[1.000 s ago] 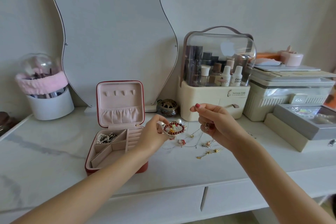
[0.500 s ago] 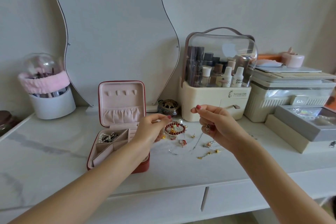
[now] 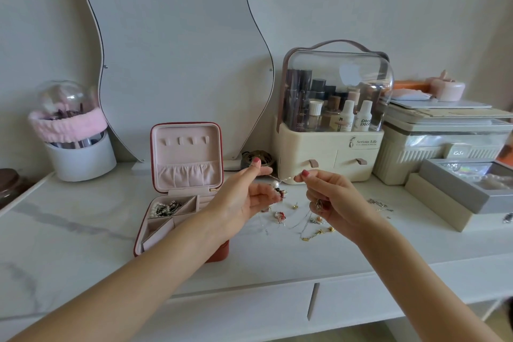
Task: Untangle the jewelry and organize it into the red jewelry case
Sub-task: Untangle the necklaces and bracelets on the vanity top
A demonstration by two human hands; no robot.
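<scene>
Center frame, above the white tabletop [image 3: 83, 244]: my left hand [image 3: 244, 197] & right hand [image 3: 330, 200] each pinch an end of a thin chain [image 3: 283, 177], pearl bead dangling. Untangling step, I judge. Loose jewelry pile [image 3: 302, 219] lies below; red jewelry case [image 3: 183, 189] sits open, left of center. Next: ease chain free w/o snagging.

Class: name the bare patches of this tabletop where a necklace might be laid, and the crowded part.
Bare: between white tub and red jewelry case; front edge before loose jewelry. Crowded: right, by grey box.
</scene>
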